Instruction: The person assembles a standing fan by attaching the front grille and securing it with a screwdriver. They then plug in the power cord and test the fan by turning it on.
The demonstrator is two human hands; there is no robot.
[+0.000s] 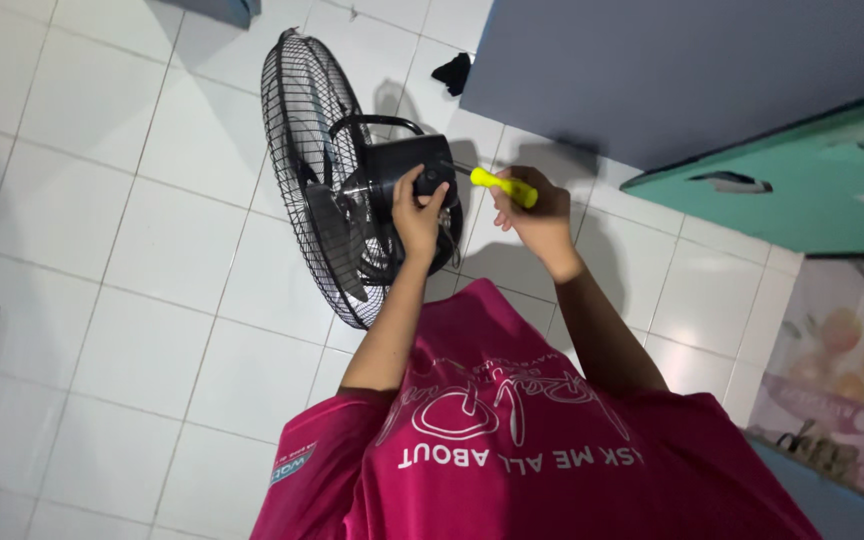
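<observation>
Broad white tiled floor (102, 250) open at left. On it, tipped on edge, a black wire-cage fan (322, 180), round grille, smooth plastic motor housing (407, 170). Left hand (419, 212), forearm raised, grip wrapped on the housing's rear. Right hand (542, 220), wrist bent, grip pinching a yellow-handled screwdriver (502, 186), tip at the housing. Grey wall (652, 70) close at right.
</observation>
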